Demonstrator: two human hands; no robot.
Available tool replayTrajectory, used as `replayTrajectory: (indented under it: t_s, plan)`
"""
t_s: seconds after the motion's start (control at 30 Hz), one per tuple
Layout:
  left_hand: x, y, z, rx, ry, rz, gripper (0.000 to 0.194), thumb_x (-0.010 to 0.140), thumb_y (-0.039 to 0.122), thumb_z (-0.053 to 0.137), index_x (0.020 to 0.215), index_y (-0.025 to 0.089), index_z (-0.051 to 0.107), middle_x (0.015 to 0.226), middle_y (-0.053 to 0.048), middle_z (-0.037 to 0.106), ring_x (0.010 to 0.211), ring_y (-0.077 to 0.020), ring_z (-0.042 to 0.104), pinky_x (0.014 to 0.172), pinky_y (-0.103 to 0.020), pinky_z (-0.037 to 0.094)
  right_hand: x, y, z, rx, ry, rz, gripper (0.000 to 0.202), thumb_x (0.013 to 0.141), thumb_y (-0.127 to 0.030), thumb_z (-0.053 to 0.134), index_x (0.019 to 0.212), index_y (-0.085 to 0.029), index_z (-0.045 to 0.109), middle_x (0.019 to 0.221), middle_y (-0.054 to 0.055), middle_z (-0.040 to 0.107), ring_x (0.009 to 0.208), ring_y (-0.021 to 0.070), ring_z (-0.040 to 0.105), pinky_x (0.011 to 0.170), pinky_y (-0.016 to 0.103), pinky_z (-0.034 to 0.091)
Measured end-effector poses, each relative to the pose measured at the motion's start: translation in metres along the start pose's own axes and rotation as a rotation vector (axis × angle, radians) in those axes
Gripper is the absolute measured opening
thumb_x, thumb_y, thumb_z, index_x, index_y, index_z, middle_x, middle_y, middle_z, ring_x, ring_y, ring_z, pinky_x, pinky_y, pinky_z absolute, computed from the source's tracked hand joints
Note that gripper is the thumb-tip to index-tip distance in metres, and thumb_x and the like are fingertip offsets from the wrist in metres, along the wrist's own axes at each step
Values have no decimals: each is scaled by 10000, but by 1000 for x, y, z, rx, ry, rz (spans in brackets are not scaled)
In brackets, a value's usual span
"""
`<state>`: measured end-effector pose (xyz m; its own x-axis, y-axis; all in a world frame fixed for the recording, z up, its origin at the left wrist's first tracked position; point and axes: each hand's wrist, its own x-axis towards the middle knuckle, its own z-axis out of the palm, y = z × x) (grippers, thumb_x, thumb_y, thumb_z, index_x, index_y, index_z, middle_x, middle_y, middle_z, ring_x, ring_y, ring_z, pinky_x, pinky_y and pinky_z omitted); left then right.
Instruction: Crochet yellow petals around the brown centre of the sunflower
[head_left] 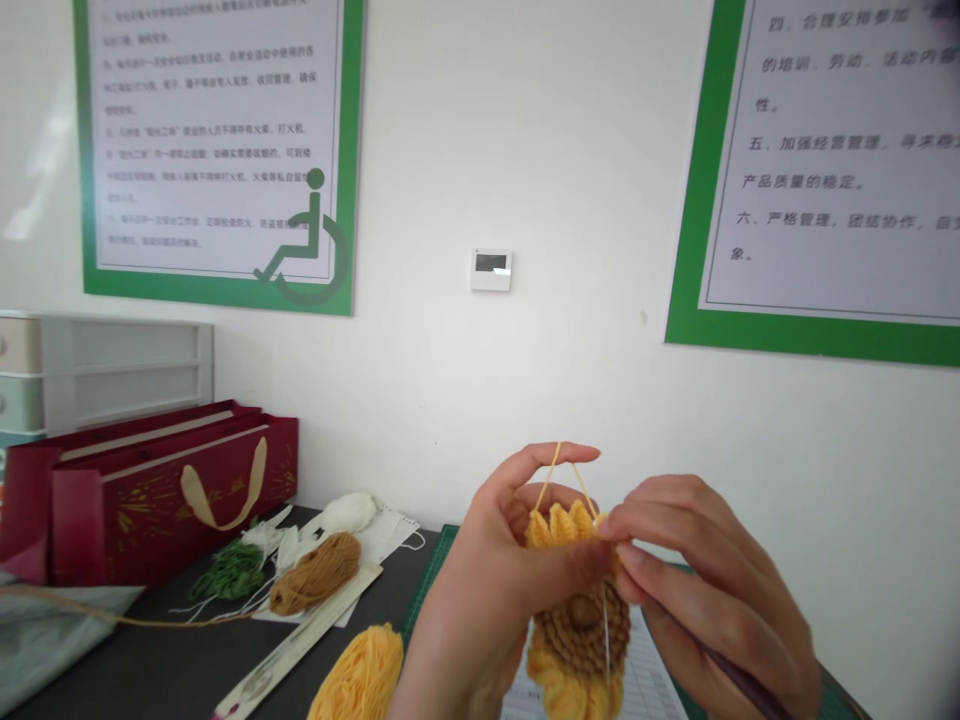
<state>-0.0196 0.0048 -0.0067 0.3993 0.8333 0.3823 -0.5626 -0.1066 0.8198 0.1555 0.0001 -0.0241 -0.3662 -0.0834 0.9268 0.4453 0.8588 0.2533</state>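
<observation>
My left hand (517,570) pinches a crocheted flower with a brown centre (581,625) and yellow petals (559,525). A yellow strand loops over its raised index finger and runs down to the petals. My right hand (712,590) is closed around a dark-handled crochet hook (739,680), its fingertips touching the flower's upper right edge. The hook's tip is hidden by the fingers. A thin pale strand hangs across the brown centre.
A yellow yarn ball (360,675) lies left of my left forearm, near a pale ruler (300,640). Farther left are brown yarn (316,574), green yarn (229,572) and dark red bags (187,500). A green cutting mat (431,580) and a printed sheet (649,670) lie below the hands.
</observation>
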Motion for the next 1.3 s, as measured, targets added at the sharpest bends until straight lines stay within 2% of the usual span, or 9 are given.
replayTrajectory:
  t_s: [0.2,0.3,0.47,0.57,0.7,0.9,1.07,1.2,1.3]
  plan:
    - [0,-1,11,-173,157,-9,683,527,107,1002,1157,148,742,714,20,699,610,-96,629,618,-208,487,-21,0,23,-56,255,166,484,855,3,648,1202,-332,683,983,32,725,873,229,673,750,470,605]
    - [-1,0,18,-85,208,26,693,558,149,990,1195,168,718,707,27,684,578,-95,594,576,-207,463,-14,-1,30,-229,384,106,417,836,6,662,1103,-309,717,965,35,695,844,212,658,704,413,597]
    - [-3,-1,20,209,318,207,724,704,227,906,1373,281,636,761,32,646,614,-113,552,564,-218,444,3,-7,27,-420,316,51,308,849,-40,659,1044,-277,677,932,46,656,843,205,640,698,361,548]
    - [-3,-1,18,310,346,246,620,720,188,870,1307,284,695,746,39,611,589,-110,522,544,-226,435,1,-11,19,-252,306,181,191,916,-124,623,1042,-259,672,885,53,679,807,211,634,705,366,519]
    - [-2,2,14,257,281,217,546,681,151,878,1202,257,753,784,22,652,589,-108,547,547,-236,437,-3,-9,13,109,434,568,60,996,-243,593,970,-240,647,793,27,652,728,172,609,666,310,483]
    - [-1,5,12,60,170,138,524,611,103,930,1106,207,793,754,26,676,603,-87,577,572,-203,450,9,2,24,817,417,892,278,977,-406,619,774,-230,547,638,-19,526,630,141,509,589,255,459]
    - [0,1,17,50,235,186,472,642,138,935,1091,211,811,772,25,670,602,-72,584,576,-188,456,7,1,31,683,446,715,140,966,-335,662,870,-253,602,748,-12,593,683,142,572,618,270,485]
    - [-2,-3,23,62,279,214,499,664,155,935,1141,225,805,783,19,681,614,-87,612,579,-201,471,-8,4,21,-21,400,218,220,880,-99,702,1001,-284,696,808,5,681,775,185,627,710,361,486]
    - [-2,-3,23,-43,212,99,566,615,153,970,1151,210,798,790,11,703,646,-103,644,633,-221,498,-18,10,17,-459,381,-74,269,772,-34,790,857,-280,718,862,-10,729,772,174,636,737,383,466]
